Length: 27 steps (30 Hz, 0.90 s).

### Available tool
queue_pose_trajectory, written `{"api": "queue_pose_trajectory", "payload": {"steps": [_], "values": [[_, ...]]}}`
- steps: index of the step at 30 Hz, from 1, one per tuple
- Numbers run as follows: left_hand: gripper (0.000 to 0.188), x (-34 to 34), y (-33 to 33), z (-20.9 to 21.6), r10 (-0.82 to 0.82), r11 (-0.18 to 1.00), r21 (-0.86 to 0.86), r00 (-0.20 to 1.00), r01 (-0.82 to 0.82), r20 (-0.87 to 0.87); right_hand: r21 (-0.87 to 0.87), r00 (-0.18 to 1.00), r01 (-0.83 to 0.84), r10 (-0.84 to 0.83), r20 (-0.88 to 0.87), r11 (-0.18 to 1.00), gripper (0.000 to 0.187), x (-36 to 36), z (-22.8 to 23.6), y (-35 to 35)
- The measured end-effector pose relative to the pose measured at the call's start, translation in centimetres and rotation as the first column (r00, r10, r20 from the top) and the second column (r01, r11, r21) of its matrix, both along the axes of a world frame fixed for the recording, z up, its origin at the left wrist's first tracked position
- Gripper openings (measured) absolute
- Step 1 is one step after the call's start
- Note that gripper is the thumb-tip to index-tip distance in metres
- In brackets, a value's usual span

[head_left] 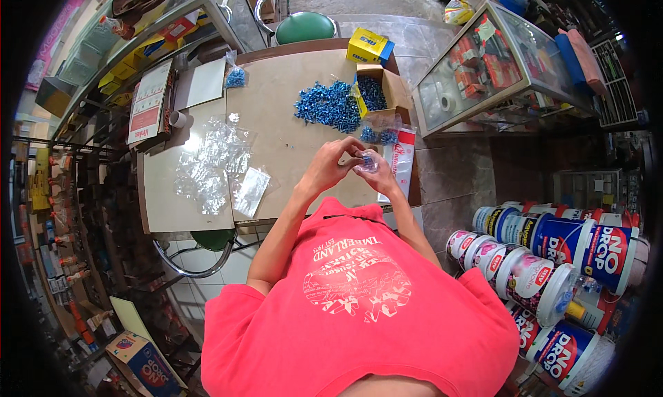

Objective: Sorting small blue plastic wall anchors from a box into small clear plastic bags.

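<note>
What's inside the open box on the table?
Lots of small blue pieces are inside the box. You can see the top ones; whatever is under them is covered up.

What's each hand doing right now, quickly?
Left hand: fingers curled beside the small clear bag; whether it grips the bag cannot be told.
Right hand: closed, holding that bag with blue pieces inside.

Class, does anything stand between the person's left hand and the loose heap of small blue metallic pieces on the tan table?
Nothing visible does: only bare tabletop shows between the left hand and the heap. The filled clear plastic bags lie right of that path.
</note>
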<state>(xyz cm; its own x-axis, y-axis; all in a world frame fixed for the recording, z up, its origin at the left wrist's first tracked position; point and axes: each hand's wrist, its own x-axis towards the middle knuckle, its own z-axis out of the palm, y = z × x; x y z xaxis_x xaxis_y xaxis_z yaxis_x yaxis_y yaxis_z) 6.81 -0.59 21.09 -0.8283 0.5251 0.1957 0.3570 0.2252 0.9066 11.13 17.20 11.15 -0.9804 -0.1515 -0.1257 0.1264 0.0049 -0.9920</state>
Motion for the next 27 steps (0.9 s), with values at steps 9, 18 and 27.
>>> {"api": "queue_pose_trajectory", "payload": {"steps": [9, 18, 27], "values": [[0.028, -0.1, 1.3, 0.7, -0.061, 0.997, -0.051, 0.997, 0.058, -0.044, 0.072, 0.999, 0.051, -0.051, -0.005, 0.996, 0.036, 0.7, -0.6, 1.1], [0.024, -2.1, 1.5, -2.5, 0.094, 0.995, 0.026, 0.995, -0.095, 0.030, 0.174, 0.986, 0.160, -0.165, 0.014, 0.972, 0.028, 1.6, -0.2, 2.1], [0.026, -6.7, 0.8, -16.1, 0.332, 0.887, -0.359, 0.941, -0.291, 0.059, 0.268, 0.947, 0.280, -0.311, 0.080, 0.922, 0.029, 5.8, -0.3, 5.7]]}}
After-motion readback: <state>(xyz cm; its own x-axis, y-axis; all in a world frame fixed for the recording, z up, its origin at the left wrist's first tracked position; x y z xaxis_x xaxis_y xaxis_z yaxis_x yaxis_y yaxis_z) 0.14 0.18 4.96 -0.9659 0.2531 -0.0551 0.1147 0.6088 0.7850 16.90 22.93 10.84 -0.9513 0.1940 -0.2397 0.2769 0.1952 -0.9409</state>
